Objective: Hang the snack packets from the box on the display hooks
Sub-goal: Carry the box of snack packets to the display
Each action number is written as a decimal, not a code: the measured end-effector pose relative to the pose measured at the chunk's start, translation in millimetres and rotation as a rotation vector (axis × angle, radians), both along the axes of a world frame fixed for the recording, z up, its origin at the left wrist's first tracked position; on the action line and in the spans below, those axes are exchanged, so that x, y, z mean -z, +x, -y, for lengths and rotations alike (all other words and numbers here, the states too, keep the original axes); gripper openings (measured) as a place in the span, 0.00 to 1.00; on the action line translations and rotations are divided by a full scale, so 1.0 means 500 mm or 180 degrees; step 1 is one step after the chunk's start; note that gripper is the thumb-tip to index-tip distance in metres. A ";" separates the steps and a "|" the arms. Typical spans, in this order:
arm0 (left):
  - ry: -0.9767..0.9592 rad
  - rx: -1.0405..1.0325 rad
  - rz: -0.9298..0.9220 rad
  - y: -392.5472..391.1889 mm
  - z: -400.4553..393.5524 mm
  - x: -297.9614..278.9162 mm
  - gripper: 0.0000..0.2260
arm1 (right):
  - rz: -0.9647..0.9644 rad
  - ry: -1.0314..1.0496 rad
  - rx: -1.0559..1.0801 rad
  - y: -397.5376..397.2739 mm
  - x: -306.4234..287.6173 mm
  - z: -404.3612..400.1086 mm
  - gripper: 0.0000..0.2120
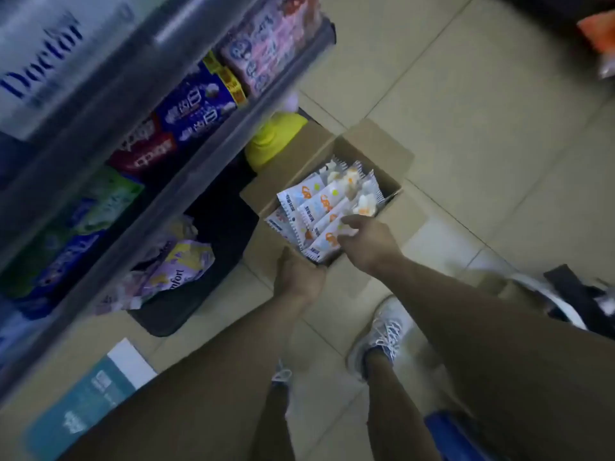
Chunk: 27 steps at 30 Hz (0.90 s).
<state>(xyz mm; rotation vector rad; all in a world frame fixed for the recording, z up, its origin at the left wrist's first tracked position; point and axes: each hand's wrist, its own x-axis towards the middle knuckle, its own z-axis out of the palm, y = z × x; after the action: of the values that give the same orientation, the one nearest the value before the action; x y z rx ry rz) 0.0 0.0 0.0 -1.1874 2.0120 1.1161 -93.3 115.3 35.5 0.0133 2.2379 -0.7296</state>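
An open cardboard box stands on the tiled floor, flaps folded out. Inside lie several white snack packets with orange lettering, stacked at a slant. My left hand grips the box's near edge. My right hand reaches into the box with its fingers on the nearest packet; a full grip on it is not clear. No display hooks are in view.
Grey shelves on the left hold packaged goods. A dark bin with purple packets sits under them, a yellow item beside the box. A teal box lies at lower left. My shoes stand near the box.
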 end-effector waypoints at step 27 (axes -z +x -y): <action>-0.0353 -0.0340 -0.0200 0.006 -0.008 0.127 0.24 | -0.0025 0.0811 0.0003 -0.084 0.158 -0.237 0.09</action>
<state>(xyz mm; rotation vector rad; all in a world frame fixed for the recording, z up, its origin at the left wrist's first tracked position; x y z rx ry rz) 3.0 4.0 -63.4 -1.3453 2.1032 1.1179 -135.1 233.7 -43.3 0.1363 2.3242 -0.4413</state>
